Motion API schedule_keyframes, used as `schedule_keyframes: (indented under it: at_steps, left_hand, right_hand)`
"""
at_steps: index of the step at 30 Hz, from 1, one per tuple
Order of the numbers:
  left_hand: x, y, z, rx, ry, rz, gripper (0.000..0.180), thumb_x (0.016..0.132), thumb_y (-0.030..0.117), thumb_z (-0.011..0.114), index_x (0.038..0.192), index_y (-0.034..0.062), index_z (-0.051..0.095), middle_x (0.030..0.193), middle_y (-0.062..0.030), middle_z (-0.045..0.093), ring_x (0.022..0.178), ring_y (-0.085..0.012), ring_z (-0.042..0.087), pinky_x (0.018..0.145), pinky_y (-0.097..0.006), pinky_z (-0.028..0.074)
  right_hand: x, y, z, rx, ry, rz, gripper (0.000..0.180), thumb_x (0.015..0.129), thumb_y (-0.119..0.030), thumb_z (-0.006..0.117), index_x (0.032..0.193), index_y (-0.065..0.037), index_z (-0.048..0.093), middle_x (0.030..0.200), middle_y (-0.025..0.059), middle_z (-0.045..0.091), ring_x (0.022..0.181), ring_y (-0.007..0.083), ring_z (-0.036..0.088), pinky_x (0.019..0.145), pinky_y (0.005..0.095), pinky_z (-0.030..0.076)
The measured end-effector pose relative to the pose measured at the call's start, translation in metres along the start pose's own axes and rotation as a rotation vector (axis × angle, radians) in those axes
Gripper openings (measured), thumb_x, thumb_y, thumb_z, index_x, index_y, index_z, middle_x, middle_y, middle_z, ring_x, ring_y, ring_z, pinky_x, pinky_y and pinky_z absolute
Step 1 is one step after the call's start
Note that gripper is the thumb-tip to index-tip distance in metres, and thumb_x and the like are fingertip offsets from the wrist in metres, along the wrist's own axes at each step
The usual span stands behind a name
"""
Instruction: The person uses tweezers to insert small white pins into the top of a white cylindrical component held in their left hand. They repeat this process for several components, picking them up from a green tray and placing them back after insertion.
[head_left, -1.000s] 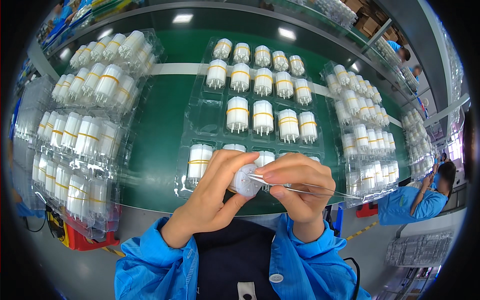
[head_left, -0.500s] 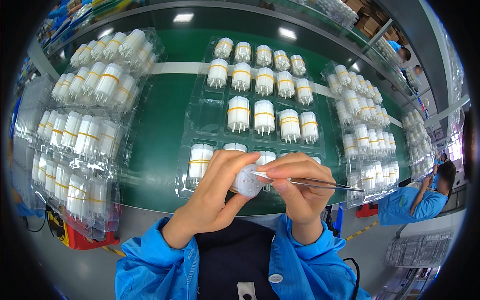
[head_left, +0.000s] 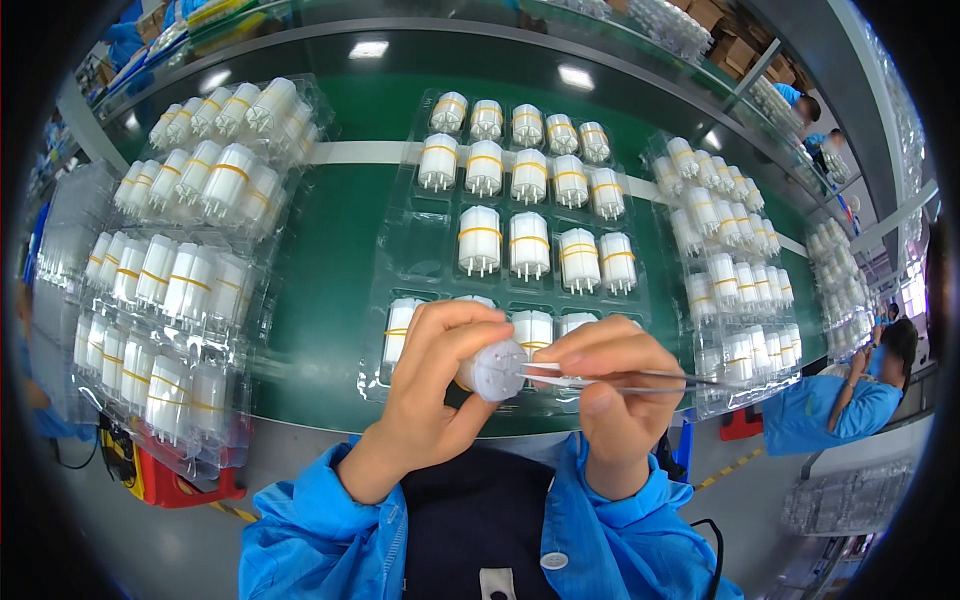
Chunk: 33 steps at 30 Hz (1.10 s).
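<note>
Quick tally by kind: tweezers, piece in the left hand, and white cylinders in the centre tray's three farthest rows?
Tweezers: 1
Held piece: 1
White cylinders: 14
Total: 16

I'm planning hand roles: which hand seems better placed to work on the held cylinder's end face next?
Probably the right hand: it holds tweezers with their tips close to the end face of the white cylinder. The left hand grips that cylinder.

Smooth, shiny metal tweezers [head_left: 655, 381]
</note>
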<state>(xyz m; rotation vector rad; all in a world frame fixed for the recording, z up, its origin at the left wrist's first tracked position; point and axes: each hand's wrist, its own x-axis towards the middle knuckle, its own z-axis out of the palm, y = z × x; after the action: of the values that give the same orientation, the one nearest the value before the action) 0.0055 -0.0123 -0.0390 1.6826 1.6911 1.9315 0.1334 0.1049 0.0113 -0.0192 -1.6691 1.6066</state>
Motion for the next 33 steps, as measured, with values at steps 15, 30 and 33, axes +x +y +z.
schedule_keyframes:
  at_steps: [15, 30, 33]
  left_hand:
    - [-0.004, 0.003, 0.008, 0.183, 0.045, -0.048, 0.066, 0.074, -0.006, 0.07, 0.135, -0.0025, 0.044, 0.123, -0.0206, 0.045, 0.108, -0.0348, 0.046, 0.093, -0.041, 0.039]
    - [-0.004, 0.001, 0.01, 0.257, 0.068, -0.006, 0.065, 0.073, -0.007, 0.071, 0.133, -0.0018, 0.047, 0.12, -0.0194, 0.048, 0.108, -0.0353, 0.046, 0.092, -0.042, 0.04]
    - [-0.005, 0.002, 0.01, 0.241, 0.064, -0.02, 0.066, 0.073, -0.007, 0.07, 0.134, -0.0019, 0.047, 0.12, -0.0194, 0.048, 0.108, -0.0354, 0.046, 0.092, -0.042, 0.04]
  right_hand:
    - [-0.008, 0.012, 0.015, -0.189, 0.057, -0.076, 0.015, 0.084, 0.0, 0.069, 0.099, 0.004, 0.069, 0.095, 0.018, 0.071, 0.086, 0.0233, 0.069, 0.076, 0.0305, 0.055]
    - [-0.012, 0.017, 0.017, -0.124, 0.138, -0.02, 0.013, 0.086, 0.003, 0.067, 0.098, 0.004, 0.068, 0.094, 0.0174, 0.071, 0.085, 0.022, 0.068, 0.075, 0.0301, 0.054]
    - [-0.013, 0.019, 0.015, -0.1, 0.128, -0.036, 0.013, 0.086, 0.002, 0.068, 0.098, 0.004, 0.069, 0.093, 0.0176, 0.071, 0.085, 0.0228, 0.069, 0.075, 0.0306, 0.055]
